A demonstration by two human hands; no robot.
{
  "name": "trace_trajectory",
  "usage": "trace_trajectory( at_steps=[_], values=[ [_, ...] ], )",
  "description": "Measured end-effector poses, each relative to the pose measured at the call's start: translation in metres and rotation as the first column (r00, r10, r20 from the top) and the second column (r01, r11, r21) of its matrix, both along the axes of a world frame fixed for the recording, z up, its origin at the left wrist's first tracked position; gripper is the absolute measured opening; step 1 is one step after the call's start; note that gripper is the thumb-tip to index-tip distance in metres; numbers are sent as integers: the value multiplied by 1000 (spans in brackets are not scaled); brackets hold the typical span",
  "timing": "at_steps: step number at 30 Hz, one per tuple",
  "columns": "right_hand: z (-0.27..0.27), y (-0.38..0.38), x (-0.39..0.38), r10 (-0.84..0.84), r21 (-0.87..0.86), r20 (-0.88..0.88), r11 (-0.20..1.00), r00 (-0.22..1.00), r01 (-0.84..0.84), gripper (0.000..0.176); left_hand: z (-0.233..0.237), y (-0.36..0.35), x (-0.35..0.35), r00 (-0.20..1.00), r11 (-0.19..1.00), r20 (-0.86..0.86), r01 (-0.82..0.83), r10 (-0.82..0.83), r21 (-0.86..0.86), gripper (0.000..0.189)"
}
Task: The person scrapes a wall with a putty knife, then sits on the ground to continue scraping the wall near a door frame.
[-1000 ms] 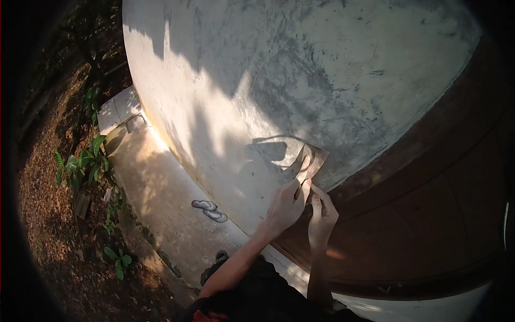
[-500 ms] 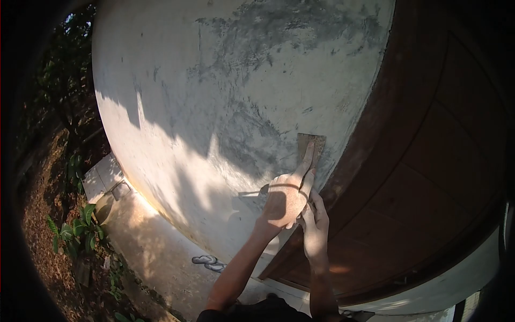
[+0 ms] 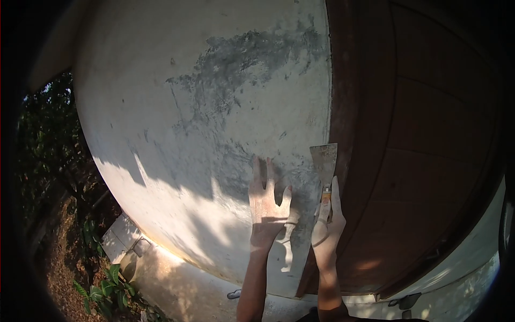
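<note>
My left hand (image 3: 264, 206) is raised with its fingers spread, close to or against the pale wall (image 3: 273, 112); whether it touches cannot be told for sure. In my right hand (image 3: 328, 228) is a putty knife (image 3: 324, 163), its wide metal blade pointing up and its yellowish handle between my fingers. The blade lies near the wall's right edge, beside the brown door frame (image 3: 341, 112). Above and around my left hand the wall shows rough grey patches (image 3: 241, 53) where the pale surface is worn or scraped.
A dark brown door (image 3: 429, 161) fills the right side. Leafy green plants (image 3: 107, 290) and dry ground (image 3: 59, 257) lie at lower left. A flip-flop (image 3: 234, 294) rests on the concrete floor (image 3: 182, 284), and dark footwear (image 3: 405, 301) lies at lower right.
My left hand has come off the putty knife and opened flat toward the wall. My right hand now holds the knife alone, farther right, and the view has shifted right.
</note>
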State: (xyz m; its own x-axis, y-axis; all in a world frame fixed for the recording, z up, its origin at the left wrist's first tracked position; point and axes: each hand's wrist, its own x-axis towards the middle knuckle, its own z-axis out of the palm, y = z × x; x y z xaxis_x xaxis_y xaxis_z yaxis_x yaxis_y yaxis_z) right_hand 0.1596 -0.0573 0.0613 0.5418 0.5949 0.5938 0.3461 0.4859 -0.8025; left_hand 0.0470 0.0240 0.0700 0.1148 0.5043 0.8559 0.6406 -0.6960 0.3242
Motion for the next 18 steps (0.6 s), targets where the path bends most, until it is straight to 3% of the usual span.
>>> trace_trajectory(
  at_steps=[2, 3, 5, 9, 11, 18],
  values=[
    [-10, 1, -1, -131, 126, 153, 986, 979, 112, 40, -7, 7, 2, 998, 998, 31, 54, -53, -41, 74],
    [-8, 0, -1, -143, 138, 139, 983, 980, 123, 40, -12, 8, 3, 996, 993, 46, 79, -76, -87, 76],
    [-4, -4, -2, -130, 3, 194, 991, 972, 132, 37, -15, 10, 10, 998, 993, 35, 48, -45, -104, 76],
    [3, 6, -1, -140, 127, 154, 984, 978, 121, 33, -17, 14, 15, 998, 991, 60, 37, -30, -130, 77],
    [15, -3, 0, -53, 96, 138, 995, 989, 40, 32, -17, 12, 16, 997, 990, 69, 41, -32, -136, 77],
    [11, -5, -1, -63, -80, 81, 994, 995, 69, 31, -14, 8, 13, 995, 971, 92, 53, -33, -234, 75]
  ],
)
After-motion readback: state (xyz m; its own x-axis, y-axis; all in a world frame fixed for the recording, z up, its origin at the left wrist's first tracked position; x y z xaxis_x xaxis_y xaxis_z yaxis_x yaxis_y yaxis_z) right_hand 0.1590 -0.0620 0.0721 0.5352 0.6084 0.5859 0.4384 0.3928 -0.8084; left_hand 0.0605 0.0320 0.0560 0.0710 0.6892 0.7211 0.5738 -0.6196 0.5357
